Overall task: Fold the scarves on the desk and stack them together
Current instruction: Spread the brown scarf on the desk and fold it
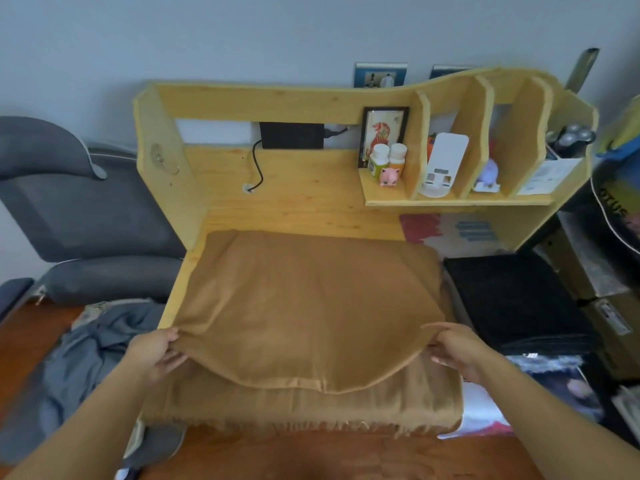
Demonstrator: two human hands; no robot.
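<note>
A tan scarf with a fringed near edge covers most of the wooden desk. My left hand pinches its left side and my right hand pinches its right side. Between them the upper layer hangs lifted in a curve over the lower layer, which lies flat at the desk's front edge. A folded black scarf lies on the desk to the right of the tan one, apart from both hands.
The desk's back shelf holds a framed picture, bottles, a pink figurine and a white stand. A black adapter with a cable sits at the back. A grey chair and grey cloth are left; boxes stand right.
</note>
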